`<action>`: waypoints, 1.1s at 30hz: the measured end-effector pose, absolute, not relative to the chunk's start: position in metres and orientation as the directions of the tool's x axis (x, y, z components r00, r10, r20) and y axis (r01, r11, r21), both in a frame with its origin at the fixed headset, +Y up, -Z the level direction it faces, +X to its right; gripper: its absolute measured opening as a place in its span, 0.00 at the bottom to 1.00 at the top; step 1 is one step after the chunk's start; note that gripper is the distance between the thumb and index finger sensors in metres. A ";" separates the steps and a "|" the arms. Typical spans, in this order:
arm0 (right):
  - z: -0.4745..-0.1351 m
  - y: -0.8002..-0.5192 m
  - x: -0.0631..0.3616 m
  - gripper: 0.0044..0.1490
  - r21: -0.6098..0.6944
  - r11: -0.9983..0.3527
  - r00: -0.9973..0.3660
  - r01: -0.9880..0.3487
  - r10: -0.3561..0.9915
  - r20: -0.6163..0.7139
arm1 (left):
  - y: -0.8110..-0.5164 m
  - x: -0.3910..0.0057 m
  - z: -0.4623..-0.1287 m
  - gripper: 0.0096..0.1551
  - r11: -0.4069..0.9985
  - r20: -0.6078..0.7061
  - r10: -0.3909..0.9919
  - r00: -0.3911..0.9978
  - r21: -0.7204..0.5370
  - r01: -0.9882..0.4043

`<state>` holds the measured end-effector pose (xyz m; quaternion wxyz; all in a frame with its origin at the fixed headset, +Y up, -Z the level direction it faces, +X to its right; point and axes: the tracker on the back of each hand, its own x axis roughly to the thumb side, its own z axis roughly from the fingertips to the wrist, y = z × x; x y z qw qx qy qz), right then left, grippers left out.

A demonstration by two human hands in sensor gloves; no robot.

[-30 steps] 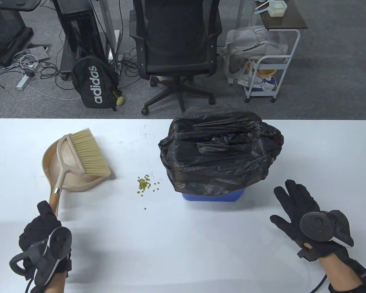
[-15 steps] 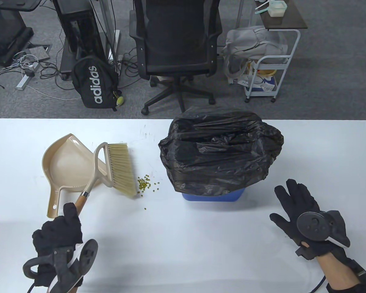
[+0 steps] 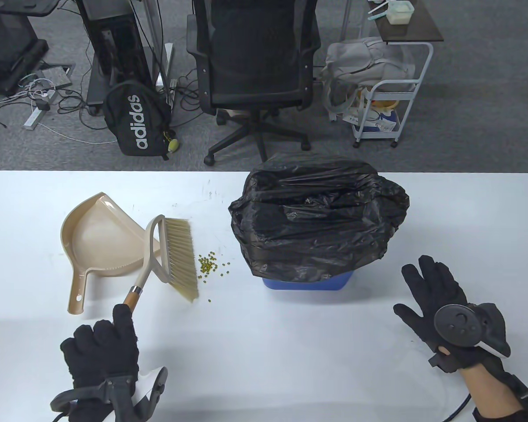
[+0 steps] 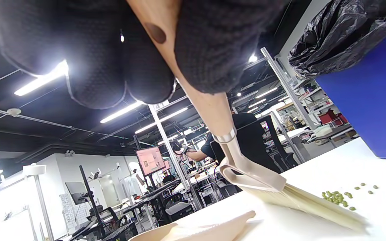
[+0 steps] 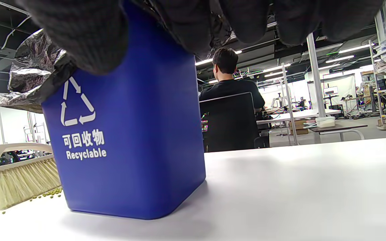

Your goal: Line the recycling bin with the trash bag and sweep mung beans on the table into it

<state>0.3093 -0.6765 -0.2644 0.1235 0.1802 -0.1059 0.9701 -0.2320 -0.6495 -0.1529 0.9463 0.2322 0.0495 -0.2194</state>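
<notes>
left hand (image 3: 100,347) clamping brush (image 3: 178,257) handle | right hand (image 3: 438,299) lying flat, fingers spread, near table's right edge | risk: brisk stroke scattering mung beans (image 3: 209,263) past dustpan (image 3: 99,239)

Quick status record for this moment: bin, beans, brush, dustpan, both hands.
bin: blue recycling bin, black trash bag draped over its rim
beans: mung beans clustered on table, left of bin
brush: brush bristles down beside the beans
dustpan: dustpan lying flat, left of brush, unheld
left hand: left hand grips brush handle
right hand: right hand open, holds nothing
</notes>
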 end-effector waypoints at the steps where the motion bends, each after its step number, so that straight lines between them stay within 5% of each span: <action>1: -0.264 -0.676 0.309 0.54 -0.162 -0.947 -0.905 -0.276 0.200 0.375 | -0.649 -0.229 -0.153 0.33 0.794 -0.198 -0.397 0.896 0.416 0.444; 33: -0.256 -0.674 0.297 0.54 -0.159 -0.955 -0.900 -0.249 0.167 0.403 | -0.639 -0.157 -0.175 0.31 0.673 -0.198 -0.569 0.798 0.445 0.590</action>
